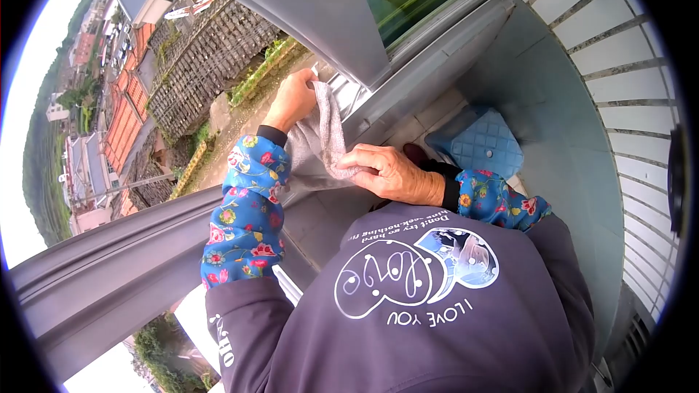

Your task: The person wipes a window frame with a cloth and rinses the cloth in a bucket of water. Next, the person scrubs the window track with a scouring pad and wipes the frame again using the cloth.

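Observation:
A grey cloth (314,147) hangs in folds between my two hands beside the window frame. My left hand (291,100) is closed around its upper end, out by the window opening, close to the corner of the frame. Lower and to the right, my right hand (393,175) pinches a bunched edge of the same cloth just in front of my chest. Both forearms wear blue flowered sleeve covers (247,211) with black cuffs. Part of the cloth's lower end is hidden behind my right hand and my apron (437,320).
A grey window frame (131,255) runs along the left, with rooftops and a stone slope (204,65) far below outside. A sash with green glass (419,0) stands above. On the tiled floor is a blue plastic stool (484,147). White wall tiles (619,44) line the right.

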A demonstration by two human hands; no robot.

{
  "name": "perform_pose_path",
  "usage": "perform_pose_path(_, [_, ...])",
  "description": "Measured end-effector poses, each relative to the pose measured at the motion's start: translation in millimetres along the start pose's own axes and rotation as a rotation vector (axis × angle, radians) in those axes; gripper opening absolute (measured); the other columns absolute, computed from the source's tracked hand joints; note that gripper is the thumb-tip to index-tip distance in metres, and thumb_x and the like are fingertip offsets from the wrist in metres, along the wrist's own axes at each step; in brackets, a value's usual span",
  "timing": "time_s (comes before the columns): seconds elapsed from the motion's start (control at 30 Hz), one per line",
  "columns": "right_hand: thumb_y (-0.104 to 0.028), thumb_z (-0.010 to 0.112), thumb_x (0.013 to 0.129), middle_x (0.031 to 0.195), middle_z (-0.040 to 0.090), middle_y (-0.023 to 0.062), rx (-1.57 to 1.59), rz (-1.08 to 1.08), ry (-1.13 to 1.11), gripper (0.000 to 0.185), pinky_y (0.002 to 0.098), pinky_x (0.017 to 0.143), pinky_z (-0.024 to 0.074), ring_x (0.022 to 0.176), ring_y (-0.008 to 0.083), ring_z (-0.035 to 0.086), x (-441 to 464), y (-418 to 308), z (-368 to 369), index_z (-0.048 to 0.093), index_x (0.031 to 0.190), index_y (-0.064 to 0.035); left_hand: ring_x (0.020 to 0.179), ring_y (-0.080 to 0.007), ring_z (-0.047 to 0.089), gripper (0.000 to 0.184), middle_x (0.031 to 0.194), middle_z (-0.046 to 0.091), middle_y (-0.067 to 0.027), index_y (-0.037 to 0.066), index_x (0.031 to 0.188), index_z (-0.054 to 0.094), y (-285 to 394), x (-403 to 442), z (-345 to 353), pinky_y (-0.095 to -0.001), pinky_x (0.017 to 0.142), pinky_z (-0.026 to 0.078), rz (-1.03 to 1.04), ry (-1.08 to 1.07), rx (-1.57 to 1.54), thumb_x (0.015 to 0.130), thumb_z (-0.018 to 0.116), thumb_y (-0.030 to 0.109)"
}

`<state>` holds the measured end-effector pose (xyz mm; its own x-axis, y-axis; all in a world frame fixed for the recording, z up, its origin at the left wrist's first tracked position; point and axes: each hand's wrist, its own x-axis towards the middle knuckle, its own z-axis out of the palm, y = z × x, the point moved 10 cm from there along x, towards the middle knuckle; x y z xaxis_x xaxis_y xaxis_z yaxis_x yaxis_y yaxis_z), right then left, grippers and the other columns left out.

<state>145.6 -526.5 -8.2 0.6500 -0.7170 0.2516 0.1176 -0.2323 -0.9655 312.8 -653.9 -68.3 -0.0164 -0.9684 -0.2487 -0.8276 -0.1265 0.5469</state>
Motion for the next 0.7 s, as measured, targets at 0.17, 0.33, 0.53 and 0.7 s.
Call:
perform_pose_path(0.17, [-0.001, 0.059, 0.085, 0.091, 0.061, 0.0105, -0.046, -0.023, 0.01, 0.021, 0.0322, 0.074, 0.0485, 0.082, 0.0247, 0.061, -6, 0, -11, 0.061, 0.106, -0.0034, 0.067, -0.0104, 0.06, 0.018, 0.072, 0.064, -0.0035, 0.002, 0.084, 0.065, -36, -4, 8, -0.0282, 0.061, 0.048, -0.061, -0.307, -0.145, 0.075, 0.073, 0.015])
perform_pose_path(0.33, [-0.004, 0.061, 0.085, 0.093, 0.064, 0.0131, -0.034, 0.06, 0.015, 0.019, 0.0356, 0.075, 0.0512, 0.086, 0.0314, 0.064, -7, 9, -17, 0.063, 0.103, -0.0044, 0.064, -0.01, 0.057, 0.025, 0.068, 0.063, -0.0023, 0.004, 0.076, 0.064, -30, 2, 3, -0.0276, 0.061, 0.048, -0.056, 0.012, -0.32, 0.073, 0.079, 0.025])
perform_pose_path(0.53, [-0.001, 0.059, 0.085, 0.093, 0.063, 0.0132, -0.036, 0.005, 0.053, 0.019, 0.0331, 0.075, 0.05, 0.085, 0.0281, 0.063, -2, 7, -9, 0.061, 0.104, -0.0023, 0.061, -0.0182, 0.063, 0.017, 0.066, 0.065, -0.0086, 0.005, 0.077, 0.065, -5, 27, 14, -0.0322, 0.061, 0.049, 0.157, 0.147, -0.28, 0.074, 0.072, 0.02])
perform_pose_path(0.7, [0.001, 0.059, 0.085, 0.096, 0.063, 0.0138, -0.005, 0.052, 0.045, 0.019, 0.0323, 0.077, 0.0499, 0.088, 0.0274, 0.064, -1, 4, -8, 0.062, 0.104, -0.0016, 0.068, -0.0261, 0.068, 0.009, 0.07, 0.068, -0.0113, 0.009, 0.08, 0.069, 24, 0, -6, -0.0359, 0.066, 0.052, 0.058, 0.195, 0.038, 0.073, 0.067, 0.016])
